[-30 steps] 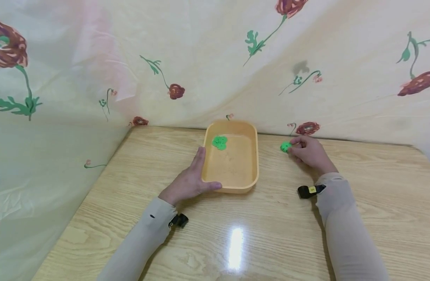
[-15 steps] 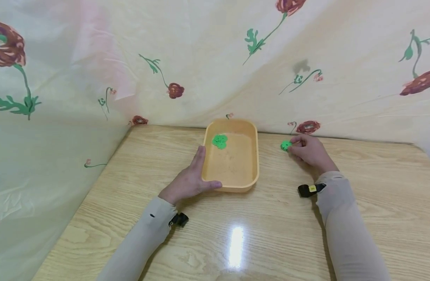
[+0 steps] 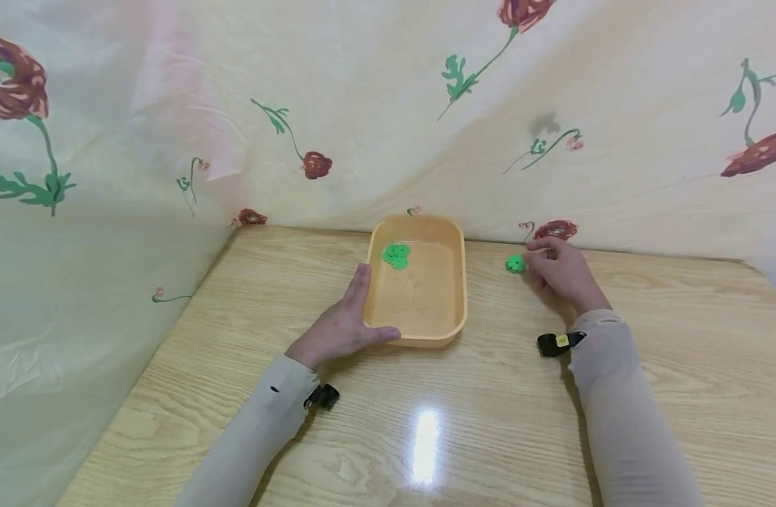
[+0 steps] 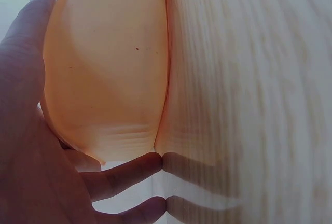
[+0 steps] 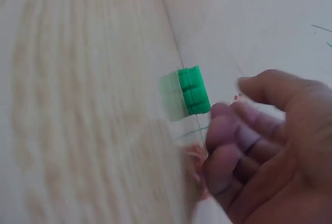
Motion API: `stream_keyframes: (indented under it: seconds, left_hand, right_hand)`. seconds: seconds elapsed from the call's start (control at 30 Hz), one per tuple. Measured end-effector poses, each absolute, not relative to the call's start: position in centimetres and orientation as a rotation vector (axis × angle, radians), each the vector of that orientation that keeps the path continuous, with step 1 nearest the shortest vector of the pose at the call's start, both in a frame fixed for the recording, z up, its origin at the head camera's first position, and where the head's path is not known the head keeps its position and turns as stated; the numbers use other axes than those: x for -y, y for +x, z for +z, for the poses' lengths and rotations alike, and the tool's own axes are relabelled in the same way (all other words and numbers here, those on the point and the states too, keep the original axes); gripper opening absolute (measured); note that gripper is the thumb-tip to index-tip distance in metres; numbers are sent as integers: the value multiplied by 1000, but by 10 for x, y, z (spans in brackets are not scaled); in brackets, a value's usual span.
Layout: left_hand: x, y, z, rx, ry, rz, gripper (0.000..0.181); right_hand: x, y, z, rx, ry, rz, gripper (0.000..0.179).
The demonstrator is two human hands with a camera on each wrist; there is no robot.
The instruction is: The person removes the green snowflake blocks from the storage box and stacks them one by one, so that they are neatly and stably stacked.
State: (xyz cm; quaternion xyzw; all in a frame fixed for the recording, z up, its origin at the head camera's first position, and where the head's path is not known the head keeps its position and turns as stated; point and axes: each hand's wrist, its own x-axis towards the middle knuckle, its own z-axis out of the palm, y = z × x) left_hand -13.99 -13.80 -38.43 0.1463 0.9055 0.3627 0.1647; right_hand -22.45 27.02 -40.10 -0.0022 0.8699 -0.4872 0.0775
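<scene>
An orange plastic tray (image 3: 420,299) stands on the table, with several flat green flower-shaped pieces (image 3: 396,256) clustered near its far left corner. My left hand (image 3: 337,329) rests against the tray's near left corner, its extended thumb along the near rim and its fingers along the left side. In the left wrist view, two fingertips touch the table beside the tray wall (image 4: 109,63). Right of the tray lies a small green scalloped piece (image 3: 515,264), looking like a short stack in the right wrist view. My right hand (image 3: 562,271), fingers loosely bent and holding nothing, is just right of it.
A flower-printed sheet (image 3: 363,105) hangs behind the wooden table (image 3: 489,422) and along its left side. The tray and the green stack are close to the table's back edge. A bright reflection shows on the near tabletop.
The right fingers have let go of the green piece and drawn slightly away to the right, leaving it on the table. The left hand and the tray have stayed put.
</scene>
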Motion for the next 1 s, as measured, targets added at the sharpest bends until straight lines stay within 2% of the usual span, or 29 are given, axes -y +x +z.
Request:
stream_keyframes:
  seconds: [0.2,0.37,0.73,1.0]
  left_hand:
    - [140,-140,-384,-2581,411,1042,130]
    - [140,-140,-384,-2583,397,1041,131]
    - [136,-138,-385,-2628,427,1019,135]
    - [140,-133,-376,-2592,458,977,135]
  right_hand:
    - [-256,-231,-391,-2569,-7,-1765,36]
    - [-240,-235,-380,-2541,-43,-1841,32]
    - [-210,-239,-348,-2569,-67,-1829,32]
    - [-182,-241,-323,-2570,-210,-1828,25]
